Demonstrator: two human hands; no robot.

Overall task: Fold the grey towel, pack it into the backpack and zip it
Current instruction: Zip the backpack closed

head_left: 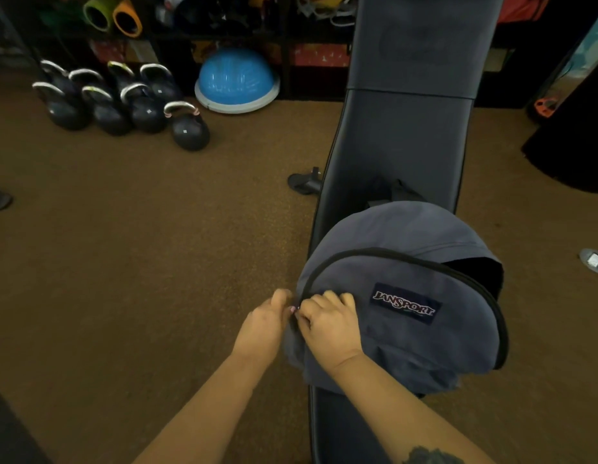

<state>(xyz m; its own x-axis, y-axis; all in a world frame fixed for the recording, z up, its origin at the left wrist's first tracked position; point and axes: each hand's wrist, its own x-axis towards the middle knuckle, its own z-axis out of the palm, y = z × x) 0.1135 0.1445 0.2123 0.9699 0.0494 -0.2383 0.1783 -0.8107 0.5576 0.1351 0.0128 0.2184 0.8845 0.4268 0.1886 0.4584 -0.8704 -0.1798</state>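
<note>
Backpack (pixel 401 316) sits on the worktop (pixel 401 142), near end, main zip gaping at right. Both hands meet at its left zip end: left hand (pixel 265 324) pinches fabric, right hand (pixel 327 324) curls on the zip; pull hidden. Soft, floppy shell: brace beside the slider. Towel unseen.

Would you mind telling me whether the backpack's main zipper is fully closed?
No, the backpack still gapes darkly at its upper right while both hands work at its left edge.

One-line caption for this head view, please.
Both hands, left hand and right hand, pinch the zipper at the grey backpack on a gym bench; opening gapes at right.
</note>
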